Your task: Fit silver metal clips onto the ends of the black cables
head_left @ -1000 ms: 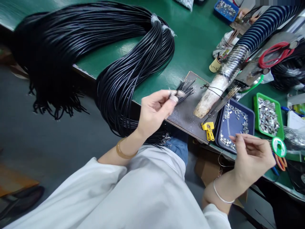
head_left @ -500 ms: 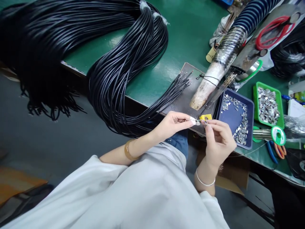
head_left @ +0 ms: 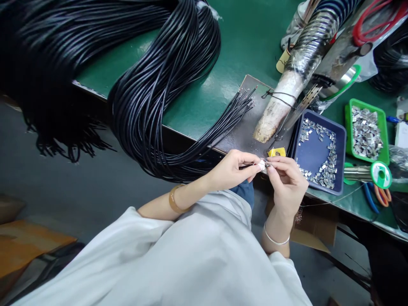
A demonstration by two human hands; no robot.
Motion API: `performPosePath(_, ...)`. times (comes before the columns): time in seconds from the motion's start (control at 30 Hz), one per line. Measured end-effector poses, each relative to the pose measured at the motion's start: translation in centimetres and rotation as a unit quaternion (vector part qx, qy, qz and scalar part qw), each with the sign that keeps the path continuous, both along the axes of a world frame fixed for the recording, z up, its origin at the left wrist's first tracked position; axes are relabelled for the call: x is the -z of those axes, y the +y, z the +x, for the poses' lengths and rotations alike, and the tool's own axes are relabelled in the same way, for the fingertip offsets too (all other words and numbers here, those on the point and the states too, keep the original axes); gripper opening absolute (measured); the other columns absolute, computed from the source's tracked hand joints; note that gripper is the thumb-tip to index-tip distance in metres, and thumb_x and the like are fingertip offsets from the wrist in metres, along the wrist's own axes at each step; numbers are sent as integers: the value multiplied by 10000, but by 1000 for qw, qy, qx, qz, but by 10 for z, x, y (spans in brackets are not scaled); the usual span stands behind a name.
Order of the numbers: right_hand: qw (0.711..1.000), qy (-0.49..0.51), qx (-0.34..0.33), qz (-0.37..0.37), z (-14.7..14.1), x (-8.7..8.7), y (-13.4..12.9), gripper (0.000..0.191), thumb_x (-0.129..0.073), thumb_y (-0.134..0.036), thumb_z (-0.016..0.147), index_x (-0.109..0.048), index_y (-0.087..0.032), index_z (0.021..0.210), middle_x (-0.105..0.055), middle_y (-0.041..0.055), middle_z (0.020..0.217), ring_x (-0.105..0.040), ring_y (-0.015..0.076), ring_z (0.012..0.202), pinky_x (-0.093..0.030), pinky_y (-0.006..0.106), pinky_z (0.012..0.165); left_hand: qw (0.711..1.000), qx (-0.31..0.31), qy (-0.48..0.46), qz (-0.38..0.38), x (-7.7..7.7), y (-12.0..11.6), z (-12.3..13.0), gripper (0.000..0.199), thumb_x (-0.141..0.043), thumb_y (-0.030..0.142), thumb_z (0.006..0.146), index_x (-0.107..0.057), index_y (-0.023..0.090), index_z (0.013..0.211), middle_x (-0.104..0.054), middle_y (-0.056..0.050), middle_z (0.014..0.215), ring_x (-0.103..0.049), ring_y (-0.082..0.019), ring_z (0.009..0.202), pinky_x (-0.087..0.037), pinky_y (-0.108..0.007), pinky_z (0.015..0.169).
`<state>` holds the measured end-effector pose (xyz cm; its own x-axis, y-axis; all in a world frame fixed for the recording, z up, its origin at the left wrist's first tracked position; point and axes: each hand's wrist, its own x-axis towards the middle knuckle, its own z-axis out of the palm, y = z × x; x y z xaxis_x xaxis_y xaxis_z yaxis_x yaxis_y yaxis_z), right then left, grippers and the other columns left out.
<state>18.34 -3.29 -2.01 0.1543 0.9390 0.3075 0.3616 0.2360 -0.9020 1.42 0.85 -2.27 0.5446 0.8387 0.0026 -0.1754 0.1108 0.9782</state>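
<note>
My left hand [head_left: 236, 171] is closed in a pinch on a thin black cable [head_left: 245, 166], its end pointing right. White covering wraps a fingertip there. Thumb and fingers of my right hand [head_left: 288, 182] meet at that same end, pinching something tiny that I cannot make out. Both hands' tips nearly touch, just in front of the table edge. Right behind them sits a small yellow block [head_left: 276, 152] with a hole. A large bundle of black cables [head_left: 162, 80] curves over the edge, its stripped ends on a dark plate [head_left: 232, 138].
A white-wrapped extraction hose [head_left: 277, 110] hangs over the plate. To the right are a blue tray [head_left: 314, 155] and a green tray [head_left: 366, 131] of small metal pieces, a solder wire spool [head_left: 381, 174], and blue-and-orange-handled pliers [head_left: 378, 197]. A cardboard box [head_left: 314, 229] stands below.
My right hand has moved left and slightly down, away from the yellow block, to meet the left fingertips. The left hand keeps its pinch. The view has shifted slightly.
</note>
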Motion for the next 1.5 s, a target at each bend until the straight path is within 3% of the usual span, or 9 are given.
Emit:
performPosePath(0.23, 1000, -18, -2, 5, 3, -1, 1, 80, -723, -193, 855, -750, -247, 908, -724, 23, 961, -702, 151, 899, -605, 281, 714, 1000, -5, 12, 27, -1, -1, 2, 350, -611, 312, 929, -574, 137, 628, -554, 3, 595, -491, -92, 588, -414, -232, 628)
performPosePath(0.53, 968, -242, 27, 64, -3, -14, -9, 155, -654, -135, 888, -721, -258, 954, -734, 25, 1012, -704, 173, 963, -604, 371, 911, 997, -3, 63, 41, 9, 3, 1, 268, -640, 361, 907, -681, 119, 799, -585, -1, 608, -520, -102, 574, -424, -221, 579)
performPosePath(0.67, 992, -112, 44, 39, -10, -6, -9, 49, -675, -193, 878, -697, -236, 886, -710, 39, 1009, -721, 197, 962, -632, 393, 850, 979, -123, 74, 147, 12, -6, 5, 160, -690, 300, 881, -715, 143, 861, -717, -51, 806, -626, -134, 720, -486, -235, 694)
performPosePath(0.8, 999, 20, 47, 13, -17, 2, -7, 33, -675, -213, 883, -670, -207, 852, -679, 45, 1040, -740, 197, 950, -641, 382, 836, 963, -154, 79, 205, 13, -14, 6, 164, -617, 257, 935, -710, 148, 856, -722, -44, 784, -612, -115, 667, -478, -226, 667)
performPosePath(0.93, 998, 3, 64, 27, -18, 5, -5, 11, -687, -204, 881, -694, -208, 873, -686, 41, 1021, -731, 187, 943, -632, 376, 848, 981, -133, 63, 130, 12, -15, 7, 205, -593, 273, 956, -675, 138, 825, -687, -25, 706, -609, -102, 639, -474, -215, 664)
performPosePath(1.03, 995, -27, 93, 35, -14, 3, -2, 53, -634, -231, 928, -682, -209, 920, -695, 46, 1000, -717, 189, 952, -633, 403, 858, 988, -142, 31, 50, 12, -14, 8, 142, -631, 289, 935, -647, 149, 944, -688, -4, 655, -610, -100, 600, -482, -214, 666)
performPosePath(1.17, 986, -60, 129, 85, -10, -1, -2, 73, -578, -223, 961, -651, -221, 971, -709, 53, 1014, -725, 205, 969, -638, 445, 865, 990, -137, -5, -27, 12, -13, 9, 249, -688, 286, 882, -598, 156, 1074, -674, 17, 617, -620, -108, 558, -496, -219, 647)
performPosePath(1.37, 949, -208, 109, 210, -13, -4, -7, 235, -737, -108, 826, -690, -279, 981, -758, 16, 994, -748, 202, 888, -645, 391, 786, 992, -121, -6, -23, 7, -7, 9, 139, -676, 253, 850, -684, 123, 896, -530, 42, 557, -465, -68, 502, -389, -206, 531)
performPosePath(1.5, 956, -207, 57, 202, -17, -2, -5, 232, -706, -106, 852, -692, -277, 1008, -768, 9, 1006, -751, 186, 890, -638, 368, 802, 992, -125, -12, -15, 5, 0, 9, 72, -691, 186, 771, -667, 120, 754, -389, 69, 545, -322, -49, 509, -259, -208, 487)
